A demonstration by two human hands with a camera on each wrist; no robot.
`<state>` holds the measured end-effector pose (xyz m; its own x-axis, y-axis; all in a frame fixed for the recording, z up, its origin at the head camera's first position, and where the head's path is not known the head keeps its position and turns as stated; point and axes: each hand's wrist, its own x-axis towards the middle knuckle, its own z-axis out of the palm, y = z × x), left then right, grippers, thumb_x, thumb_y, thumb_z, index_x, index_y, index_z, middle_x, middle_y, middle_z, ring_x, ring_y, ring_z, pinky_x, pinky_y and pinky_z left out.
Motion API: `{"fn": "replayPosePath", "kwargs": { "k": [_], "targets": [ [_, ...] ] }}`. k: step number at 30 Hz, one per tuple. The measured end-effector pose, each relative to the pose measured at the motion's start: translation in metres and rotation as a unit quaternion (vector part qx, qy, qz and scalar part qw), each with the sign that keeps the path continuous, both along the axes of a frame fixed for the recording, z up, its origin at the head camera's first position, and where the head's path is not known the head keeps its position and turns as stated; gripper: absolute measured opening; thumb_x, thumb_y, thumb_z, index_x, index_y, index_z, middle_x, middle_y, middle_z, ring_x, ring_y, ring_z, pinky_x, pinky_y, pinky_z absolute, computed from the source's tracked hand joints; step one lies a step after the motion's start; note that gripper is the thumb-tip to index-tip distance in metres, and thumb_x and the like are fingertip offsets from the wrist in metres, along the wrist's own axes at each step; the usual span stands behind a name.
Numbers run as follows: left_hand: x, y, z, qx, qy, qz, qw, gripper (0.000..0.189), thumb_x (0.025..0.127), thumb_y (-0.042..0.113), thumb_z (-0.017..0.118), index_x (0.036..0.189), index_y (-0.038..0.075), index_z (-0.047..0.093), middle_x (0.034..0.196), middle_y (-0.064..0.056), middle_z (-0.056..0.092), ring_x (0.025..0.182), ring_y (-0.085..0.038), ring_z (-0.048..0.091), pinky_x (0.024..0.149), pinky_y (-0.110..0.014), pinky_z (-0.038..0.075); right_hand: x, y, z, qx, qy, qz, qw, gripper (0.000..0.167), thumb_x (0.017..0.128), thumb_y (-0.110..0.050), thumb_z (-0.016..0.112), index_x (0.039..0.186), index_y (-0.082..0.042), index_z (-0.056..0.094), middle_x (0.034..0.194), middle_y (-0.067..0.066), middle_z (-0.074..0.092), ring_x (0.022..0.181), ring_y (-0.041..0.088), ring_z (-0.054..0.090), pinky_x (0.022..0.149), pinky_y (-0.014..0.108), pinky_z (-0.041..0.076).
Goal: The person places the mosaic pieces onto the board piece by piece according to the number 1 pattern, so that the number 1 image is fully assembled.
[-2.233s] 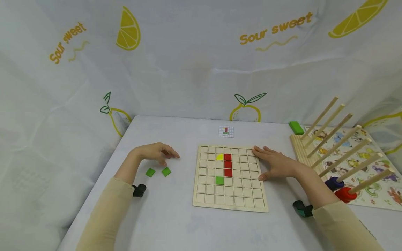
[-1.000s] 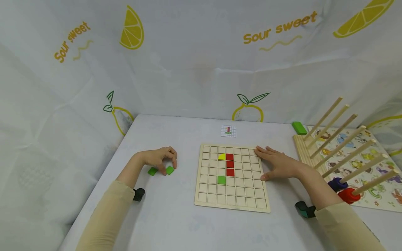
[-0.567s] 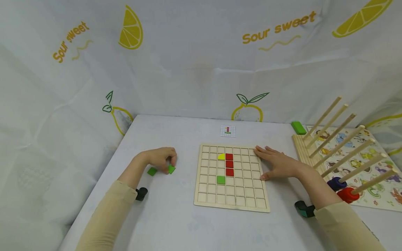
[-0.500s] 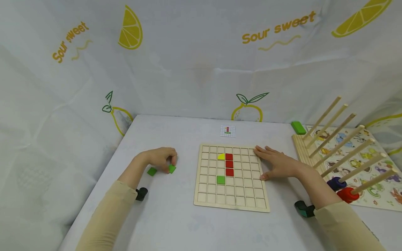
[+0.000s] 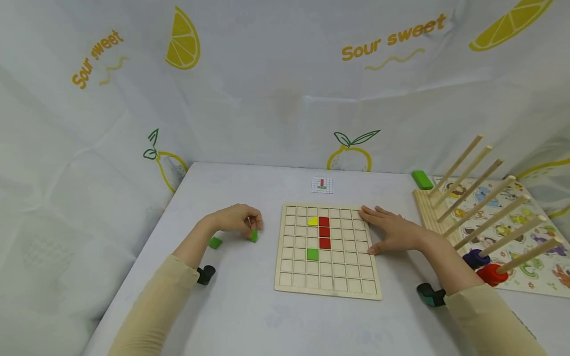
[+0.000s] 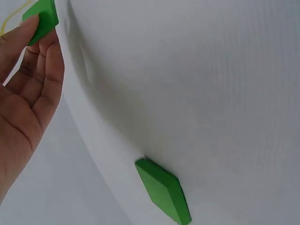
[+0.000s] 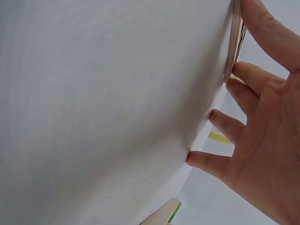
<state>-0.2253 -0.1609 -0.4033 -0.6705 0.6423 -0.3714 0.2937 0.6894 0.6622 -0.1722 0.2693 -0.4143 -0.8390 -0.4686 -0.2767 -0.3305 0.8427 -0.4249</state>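
Observation:
Between thumb and fingers my left hand (image 5: 238, 218) pinches a green square tile (image 6: 43, 21), tilted up on edge, left of the wooden grid board (image 5: 285, 282). A second green tile (image 6: 164, 190) lies flat on the table close by the left wrist. Fingers spread, my right hand (image 5: 392, 230) rests at the board's upper right edge, its thumb touching the side. On the board sit a yellow quarter-round tile (image 5: 313, 221), a column of three red tiles (image 5: 324, 232) and one green tile (image 5: 312, 254), down and left of the red column.
Behind the board lies a small printed pattern card (image 5: 322, 185). To the right stands a wooden peg rack (image 5: 425, 210) with upright dowels, blue and red rings (image 5: 492, 276) on two of them. A green block (image 5: 421, 180) and an animal picture board (image 5: 543, 247) are beside it.
My left hand reached down to the nearer green tile, took hold of it and raised it, moving right toward the board. My right hand stays at the board's edge.

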Motion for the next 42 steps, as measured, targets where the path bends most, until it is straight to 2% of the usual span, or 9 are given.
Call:
{"fn": "replayPosePath", "kwargs": {
  "k": [4, 8, 11, 16, 22, 27, 30, 36, 42],
  "targets": [
    [0.008, 0.024, 0.002, 0.023, -0.011, -0.037, 0.999, 0.024, 0.081, -0.004, 0.069, 0.099, 0.011, 0.073, 0.09, 0.001, 0.067, 0.083, -0.011, 0.056, 0.077, -0.024, 0.048, 0.0, 0.0, 0.001, 0.001, -0.002, -0.002, 1.0, 0.109, 0.073, -0.056, 0.079, 0.155, -0.005, 0.028, 0.163, 0.02, 0.022, 0.148, 0.054, 0.014, 0.105, 0.082, 0.012],
    [0.017, 0.047, 0.002, 0.043, -0.021, -0.072, 0.9963, 0.019, 0.081, -0.003, 0.071, 0.093, 0.011, 0.074, 0.096, 0.0, 0.073, 0.082, -0.009, 0.058, 0.077, -0.022, 0.049, -0.001, -0.001, 0.0, 0.005, -0.002, -0.002, 1.0, 0.11, 0.073, -0.057, 0.078, 0.155, -0.005, 0.028, 0.163, 0.02, 0.021, 0.148, 0.053, 0.014, 0.105, 0.082, 0.013],
    [0.022, 0.061, 0.0, 0.056, -0.021, -0.077, 0.9952, 0.018, 0.082, -0.003, 0.071, 0.094, 0.01, 0.074, 0.094, 0.001, 0.072, 0.08, -0.008, 0.058, 0.076, -0.021, 0.049, 0.0, -0.001, 0.0, 0.006, 0.002, 0.001, 1.0, 0.109, 0.072, -0.057, 0.078, 0.155, -0.005, 0.029, 0.163, 0.02, 0.023, 0.147, 0.054, 0.016, 0.105, 0.082, 0.014],
    [0.03, 0.088, -0.006, 0.092, -0.006, -0.054, 0.9943, 0.018, 0.082, -0.002, 0.074, 0.095, 0.01, 0.074, 0.091, 0.0, 0.072, 0.077, -0.008, 0.058, 0.072, -0.019, 0.05, 0.0, 0.0, 0.001, 0.004, 0.0, 0.0, 1.0, 0.109, 0.073, -0.056, 0.079, 0.155, -0.005, 0.029, 0.163, 0.02, 0.023, 0.147, 0.054, 0.015, 0.105, 0.082, 0.014],
    [0.04, 0.121, -0.016, 0.124, 0.02, 0.02, 0.9918, 0.014, 0.078, 0.001, 0.08, 0.087, 0.008, 0.072, 0.087, -0.003, 0.073, 0.074, -0.006, 0.061, 0.071, -0.016, 0.051, 0.0, -0.001, 0.0, 0.008, -0.001, -0.001, 1.0, 0.109, 0.073, -0.057, 0.078, 0.155, -0.005, 0.028, 0.163, 0.02, 0.022, 0.148, 0.053, 0.015, 0.107, 0.081, 0.014],
    [0.049, 0.142, -0.023, 0.124, 0.044, 0.056, 0.9897, 0.013, 0.077, 0.004, 0.081, 0.083, 0.011, 0.073, 0.081, 0.0, 0.073, 0.071, -0.002, 0.06, 0.068, -0.015, 0.049, -0.001, -0.001, -0.002, 0.013, 0.003, 0.0, 0.9999, 0.108, 0.073, -0.057, 0.078, 0.155, -0.005, 0.029, 0.163, 0.019, 0.023, 0.148, 0.053, 0.015, 0.107, 0.08, 0.016],
    [0.055, 0.15, -0.025, 0.107, 0.072, 0.052, 0.9902, 0.012, 0.077, 0.004, 0.081, 0.083, 0.011, 0.073, 0.078, 0.002, 0.072, 0.069, 0.0, 0.058, 0.067, -0.014, 0.047, -0.002, -0.001, -0.001, 0.011, 0.001, 0.001, 0.9999, 0.108, 0.074, -0.058, 0.077, 0.155, -0.005, 0.028, 0.163, 0.019, 0.023, 0.148, 0.053, 0.015, 0.107, 0.08, 0.016],
    [0.064, 0.157, -0.021, 0.054, 0.149, 0.022, 0.9871, 0.011, 0.08, 0.009, 0.08, 0.083, 0.014, 0.071, 0.076, 0.007, 0.068, 0.07, -0.001, 0.053, 0.069, -0.013, 0.044, -0.002, -0.001, 0.001, 0.007, -0.001, 0.0, 1.0, 0.108, 0.073, -0.058, 0.077, 0.155, -0.006, 0.029, 0.164, 0.019, 0.022, 0.148, 0.053, 0.015, 0.106, 0.081, 0.015],
    [0.066, 0.157, -0.022, 0.045, 0.15, 0.015, 0.9876, 0.009, 0.08, 0.013, 0.081, 0.083, 0.014, 0.072, 0.075, 0.007, 0.067, 0.07, -0.002, 0.052, 0.068, -0.013, 0.043, -0.002, 0.0, -0.002, 0.004, -0.001, 0.001, 1.0, 0.109, 0.073, -0.058, 0.077, 0.155, -0.004, 0.028, 0.163, 0.02, 0.022, 0.148, 0.053, 0.015, 0.106, 0.081, 0.015]
  ]
}}
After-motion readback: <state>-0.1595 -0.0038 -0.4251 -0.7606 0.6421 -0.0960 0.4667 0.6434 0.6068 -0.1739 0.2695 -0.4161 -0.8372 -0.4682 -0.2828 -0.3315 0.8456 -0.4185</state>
